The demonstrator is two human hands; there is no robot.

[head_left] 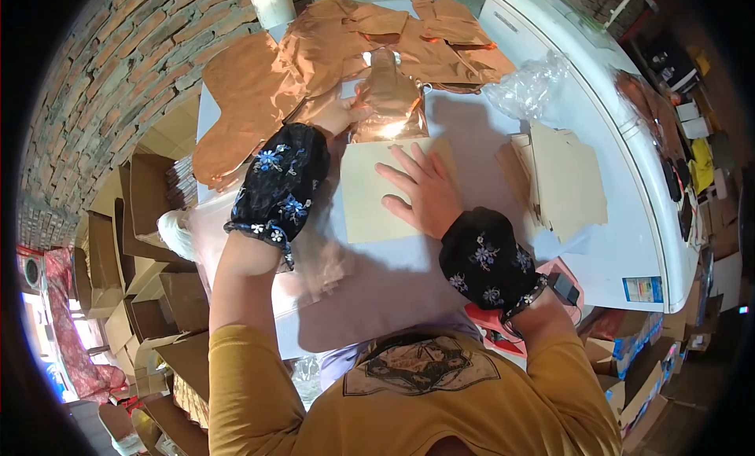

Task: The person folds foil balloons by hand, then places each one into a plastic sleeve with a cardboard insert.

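My left hand [344, 114] grips the left edge of a folded, shiny copper-coloured foil piece [391, 102], its fingertips partly hidden against the foil. The lower end of this foil meets the top edge of a cream card sheet [377, 208] and glints brightly there. My right hand [425, 190] lies flat on the card with its fingers spread, just below the foil. Black flowered sleeve covers are on both forearms. Farther back, more flat copper-coloured foil pieces [314, 47] overlap in a loose pile, with one long curved piece reaching down the left side.
A stack of cream cards [568, 181] lies on the right of the table [377, 287], below crumpled clear plastic [535, 86]. Clear plastic sheets [314, 279] spread at the left front. Open cardboard boxes [149, 220] crowd the left; a white appliance [613, 126] borders the right.
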